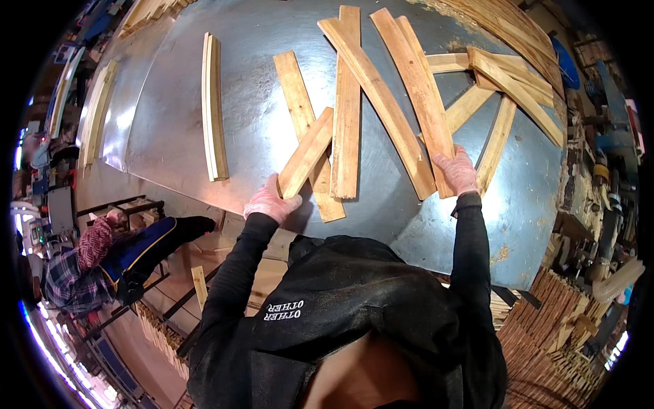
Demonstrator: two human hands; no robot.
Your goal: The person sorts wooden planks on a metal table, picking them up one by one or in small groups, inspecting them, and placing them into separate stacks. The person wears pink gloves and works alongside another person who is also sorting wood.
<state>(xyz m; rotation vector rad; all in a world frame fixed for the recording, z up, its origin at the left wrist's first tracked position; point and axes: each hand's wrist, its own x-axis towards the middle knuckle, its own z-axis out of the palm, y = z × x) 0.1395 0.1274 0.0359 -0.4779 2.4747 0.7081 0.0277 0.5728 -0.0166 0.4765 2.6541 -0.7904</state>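
Note:
Both hands wear pale, reddish-tinged gloves. My left hand is closed round the near end of a short wooden board, which slants up to the right across a longer board. At the right, my right hand grips the near end of a long wooden board; a second strip shows along its right edge. Between the hands lie an upright-running board and a slanting board that crosses over its far part. Some fingertips are hidden beneath the wood.
Several crossed boards lie at the right of the metal table. A grooved strip lies left of centre. Stacked wood stands at lower right. Another person in a plaid shirt is at the left, beyond the table's near edge.

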